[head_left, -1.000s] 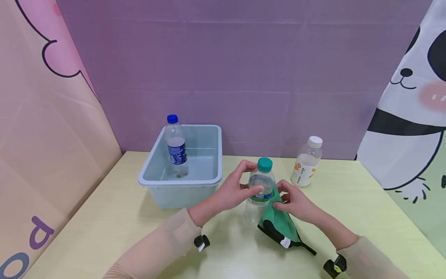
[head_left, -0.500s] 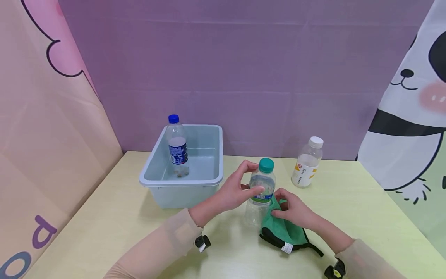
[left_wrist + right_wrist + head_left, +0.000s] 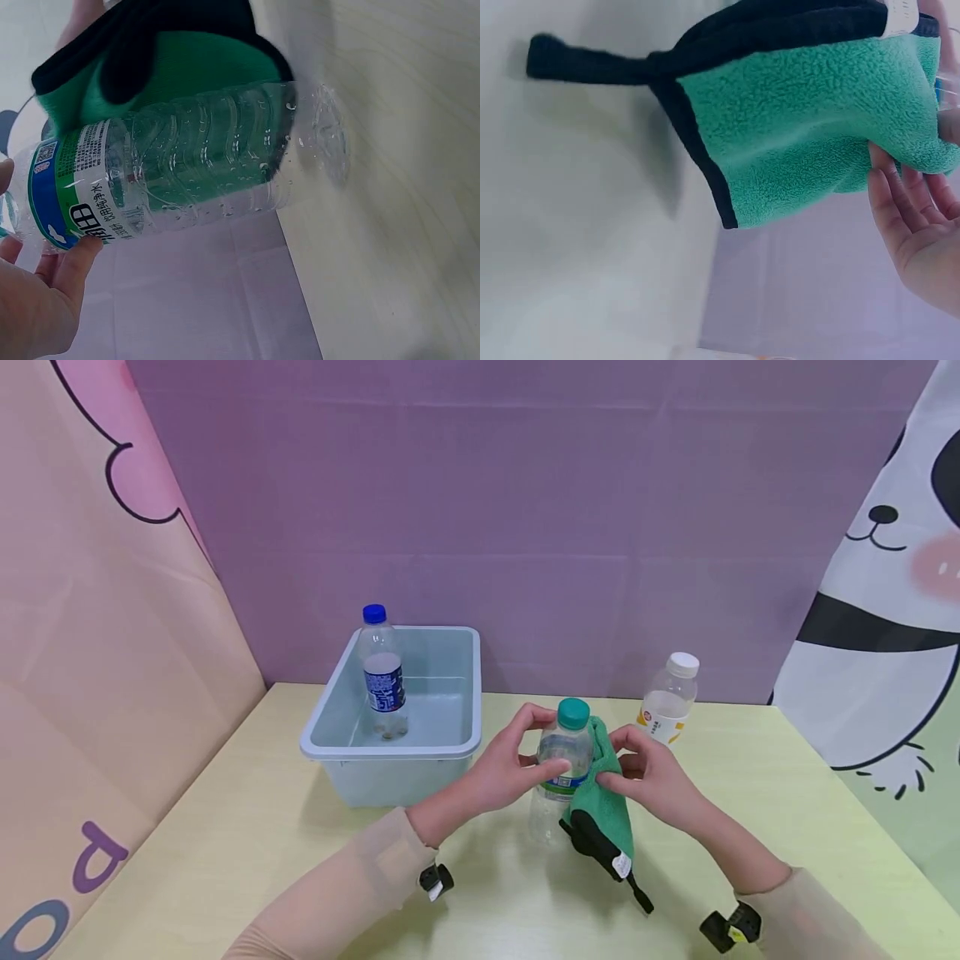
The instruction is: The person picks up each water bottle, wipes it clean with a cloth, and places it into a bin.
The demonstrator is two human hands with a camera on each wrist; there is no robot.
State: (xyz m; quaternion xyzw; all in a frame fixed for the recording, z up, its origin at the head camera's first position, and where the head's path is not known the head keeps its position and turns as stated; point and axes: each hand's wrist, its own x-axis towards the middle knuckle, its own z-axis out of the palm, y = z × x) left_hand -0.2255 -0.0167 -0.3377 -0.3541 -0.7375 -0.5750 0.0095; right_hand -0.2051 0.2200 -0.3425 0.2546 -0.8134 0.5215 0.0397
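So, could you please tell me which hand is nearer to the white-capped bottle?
Right. The right hand is in front of the white-capped bottle; the left hand is farther left, holding the green-capped bottle.

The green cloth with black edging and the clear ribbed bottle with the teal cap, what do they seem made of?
Green cloth with black edging: matt textile, possibly microfibre, judging by its fuzzy pile. Clear ribbed bottle with the teal cap: glossy plastic, most likely, since it is see-through with highlights along its ribs. The cap looks opaque, probably plastic too.
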